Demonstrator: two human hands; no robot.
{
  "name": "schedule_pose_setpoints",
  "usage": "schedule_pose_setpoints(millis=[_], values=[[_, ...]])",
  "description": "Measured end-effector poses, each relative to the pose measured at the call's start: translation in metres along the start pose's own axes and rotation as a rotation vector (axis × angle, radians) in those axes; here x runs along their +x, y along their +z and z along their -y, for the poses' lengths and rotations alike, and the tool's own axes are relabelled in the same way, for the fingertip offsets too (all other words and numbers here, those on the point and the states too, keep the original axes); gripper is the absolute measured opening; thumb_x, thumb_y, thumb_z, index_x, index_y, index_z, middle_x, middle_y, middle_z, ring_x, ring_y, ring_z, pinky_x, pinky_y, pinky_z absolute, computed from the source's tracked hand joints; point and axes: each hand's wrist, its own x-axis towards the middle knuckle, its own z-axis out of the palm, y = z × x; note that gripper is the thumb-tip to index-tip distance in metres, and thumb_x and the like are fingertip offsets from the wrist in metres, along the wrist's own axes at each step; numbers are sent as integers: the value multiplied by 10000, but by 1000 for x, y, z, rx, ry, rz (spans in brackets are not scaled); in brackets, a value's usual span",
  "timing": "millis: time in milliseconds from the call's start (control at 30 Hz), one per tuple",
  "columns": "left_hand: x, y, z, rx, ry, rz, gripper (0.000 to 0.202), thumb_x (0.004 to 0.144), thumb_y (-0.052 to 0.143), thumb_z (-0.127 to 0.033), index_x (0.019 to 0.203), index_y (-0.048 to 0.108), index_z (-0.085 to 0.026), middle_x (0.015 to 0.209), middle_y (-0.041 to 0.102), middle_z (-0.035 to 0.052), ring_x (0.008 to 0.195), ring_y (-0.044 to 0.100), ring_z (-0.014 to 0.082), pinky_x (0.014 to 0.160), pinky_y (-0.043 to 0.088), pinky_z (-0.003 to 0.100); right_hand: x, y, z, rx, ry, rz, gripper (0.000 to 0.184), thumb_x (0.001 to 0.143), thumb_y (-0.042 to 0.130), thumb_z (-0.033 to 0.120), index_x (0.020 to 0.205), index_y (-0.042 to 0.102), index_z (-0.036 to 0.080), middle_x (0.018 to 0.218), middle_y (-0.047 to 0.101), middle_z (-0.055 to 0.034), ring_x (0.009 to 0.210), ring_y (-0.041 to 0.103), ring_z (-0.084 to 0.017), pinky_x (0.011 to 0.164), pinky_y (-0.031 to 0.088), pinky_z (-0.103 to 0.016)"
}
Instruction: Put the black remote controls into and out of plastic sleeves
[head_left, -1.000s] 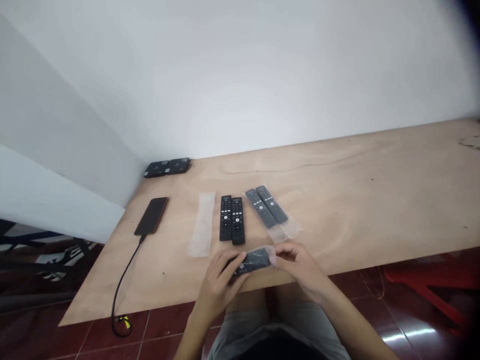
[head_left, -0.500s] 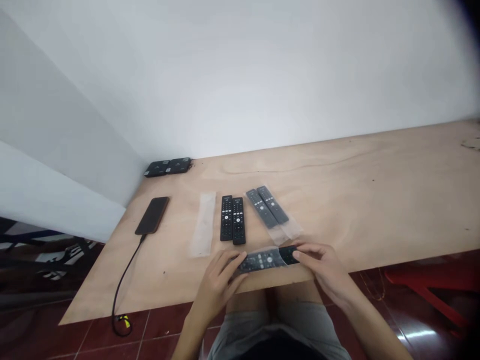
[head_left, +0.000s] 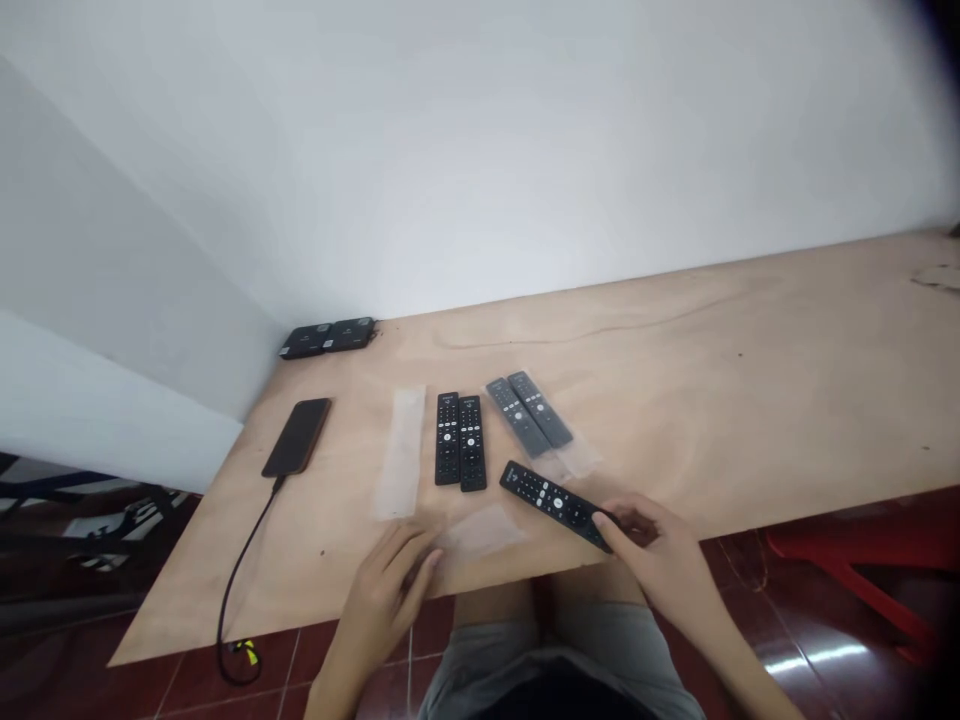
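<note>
My right hand (head_left: 658,556) grips the near end of a bare black remote (head_left: 551,502), which points diagonally towards the far left just above the table. My left hand (head_left: 386,591) holds one end of an empty clear plastic sleeve (head_left: 480,529) at the table's front edge. Two unwrapped black remotes (head_left: 459,454) lie side by side behind it. Two more remotes in clear sleeves (head_left: 531,416) lie at an angle to their right. Another empty sleeve (head_left: 400,464) lies flat to their left.
A wooden table (head_left: 750,400) stands against a white wall. A dark phone (head_left: 297,449) with a black cable (head_left: 238,580) lies at the left. Two black boxes (head_left: 328,337) sit in the far left corner. A red stool (head_left: 870,570) stands on the tiled floor at right.
The remote has come fully out of its sleeve. My right hand carried it to the right and turned it diagonal, while my left hand drew the empty sleeve down to the left.
</note>
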Motion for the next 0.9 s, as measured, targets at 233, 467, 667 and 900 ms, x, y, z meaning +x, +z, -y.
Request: schedule_pose_setpoints(millis=[233, 467, 667, 900], values=[[-4, 6, -4, 22, 1, -56, 234, 1063, 685, -240, 1295, 723, -241, 1203, 775, 102, 1114, 773, 262, 954, 674, 399, 25, 57, 23, -413, -289, 57, 193, 1024, 643, 369, 1068, 769, 230, 921, 777, -85, 881, 715, -305, 829, 549, -424], [9, 18, -18, 16, 28, -69, 256, 1059, 694, -251, 1315, 705, -247, 1180, 783, 109, 1077, 775, 273, 932, 680, 436, 54, 99, 44, -632, -510, -9, 213, 1095, 550, 250, 1072, 756, 199, 936, 769, -118, 939, 659, -335, 893, 473, -451], [22, 33, -24, 20, -5, -22, 291, 1058, 687, -248, 1349, 695, -245, 1189, 768, 111, 1090, 747, 293, 978, 646, 500, 27, 100, 53, -596, -697, 125, 305, 1127, 475, 199, 1290, 731, 221, 1100, 727, -127, 1027, 624, -326, 949, 486, -463], [21, 23, -17, -48, -49, 25, 312, 1047, 723, -293, 1357, 704, -263, 1259, 751, 103, 1154, 737, 281, 978, 647, 449, 21, 69, 20, -663, -677, 201, 224, 1119, 518, 208, 1199, 726, 224, 1130, 708, -127, 1065, 608, -337, 939, 516, -492]])
